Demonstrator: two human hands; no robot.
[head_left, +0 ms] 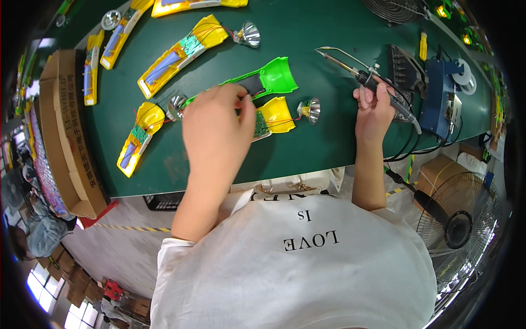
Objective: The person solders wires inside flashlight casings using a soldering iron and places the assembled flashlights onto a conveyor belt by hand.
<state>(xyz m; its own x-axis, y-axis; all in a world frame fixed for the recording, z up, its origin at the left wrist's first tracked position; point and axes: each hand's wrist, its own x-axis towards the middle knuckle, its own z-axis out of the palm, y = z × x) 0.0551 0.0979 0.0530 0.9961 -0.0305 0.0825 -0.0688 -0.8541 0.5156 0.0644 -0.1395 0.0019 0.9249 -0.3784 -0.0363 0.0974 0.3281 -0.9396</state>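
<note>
My right hand [375, 112] grips a soldering iron [366, 78] with a thin metal tube beside its tip. The iron points up and left, above the green bench. My left hand [216, 123] is closed in a pinch over a green flashlight casing half [278, 77] and a yellow casing half [276, 115]. What its fingertips hold is hidden. The yellow half carries a circuit board [262, 125], partly covered by my hand, and is wired to a silver reflector lamp [311, 110]. Another reflector [176, 106] lies just left of my left hand.
More yellow casing halves with blue batteries [163, 67] lie left and far on the bench [329, 148]. At right stand a blue soldering station [438, 98], a solder spool [464, 77] and a black holder [405, 68]. A cardboard box [68, 137] borders the left; a fan [457, 230] stands near right.
</note>
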